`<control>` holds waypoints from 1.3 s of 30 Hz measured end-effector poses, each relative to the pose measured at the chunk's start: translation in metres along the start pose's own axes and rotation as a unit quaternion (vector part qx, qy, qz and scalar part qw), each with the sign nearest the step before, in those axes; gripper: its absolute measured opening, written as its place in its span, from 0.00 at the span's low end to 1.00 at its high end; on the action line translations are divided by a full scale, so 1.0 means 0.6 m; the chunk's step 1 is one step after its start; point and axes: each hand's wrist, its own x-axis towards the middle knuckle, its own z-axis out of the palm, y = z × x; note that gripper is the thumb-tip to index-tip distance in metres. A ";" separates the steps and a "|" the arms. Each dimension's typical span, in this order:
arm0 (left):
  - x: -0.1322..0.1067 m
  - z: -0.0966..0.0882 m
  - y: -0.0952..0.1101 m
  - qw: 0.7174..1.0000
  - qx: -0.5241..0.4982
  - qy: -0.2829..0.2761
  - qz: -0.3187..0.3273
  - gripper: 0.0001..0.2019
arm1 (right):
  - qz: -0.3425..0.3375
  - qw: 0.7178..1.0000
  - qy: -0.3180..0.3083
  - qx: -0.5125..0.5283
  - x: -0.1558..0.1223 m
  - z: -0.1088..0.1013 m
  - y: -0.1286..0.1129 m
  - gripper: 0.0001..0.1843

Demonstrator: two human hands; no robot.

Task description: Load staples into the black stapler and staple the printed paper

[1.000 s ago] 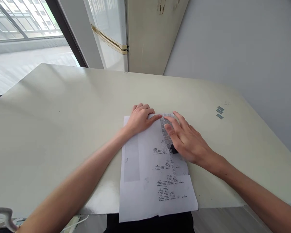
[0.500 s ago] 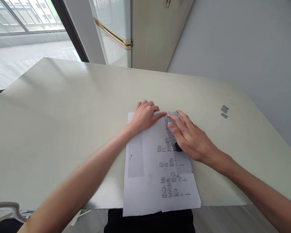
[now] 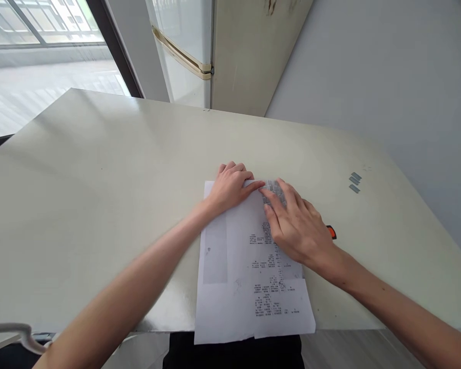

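Fingers (image 3: pixel 231 165) of the left hand (image 3: pixel 230 189) bend close together at the far edge of the paper (image 3: pixel 228 312), thumb stretched apart from them; the right hand's (image 3: pixel 297 225) are slightly spread over its far right part, though whether the hidden ones pinch anything cannot be told. The pale table (image 3: pixel 100 215) lies beneath the paper, whose near edge overhangs. Well beyond the paper stands a refrigerator (image 3: pixel 246 56). Right of the paper are grey strips (image 3: pixel 355 178) and, nearer, an orange-and-black object (image 3: pixel 332 232), mostly hidden. The paper's right-side print (image 3: pixel 271 284) is too small to read.
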 end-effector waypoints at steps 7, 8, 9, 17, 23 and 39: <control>-0.002 0.002 -0.004 1.000 0.005 0.003 0.005 0.22 | 0.007 1.000 0.013 0.028 0.007 -0.001 -0.004 0.26; -0.003 0.002 -0.004 1.000 0.006 0.001 0.006 0.22 | 0.023 0.998 0.003 0.057 0.008 -0.005 0.000 0.26; -0.003 0.001 -0.005 1.000 0.007 -0.001 0.008 0.21 | 0.041 0.995 -0.003 0.093 0.009 -0.010 0.005 0.26; -0.037 -0.044 -0.046 1.000 0.015 -0.009 0.005 0.20 | -0.026 0.962 -0.001 0.272 -0.056 -0.041 0.077 0.19; -0.049 -0.103 -0.068 0.997 0.078 -0.009 -0.010 0.18 | -0.081 0.968 0.005 0.236 -0.108 -0.005 0.141 0.18; -0.223 -0.125 -0.006 0.976 0.185 -0.098 -0.052 0.30 | 0.135 0.908 0.027 0.395 -0.153 0.016 0.216 0.27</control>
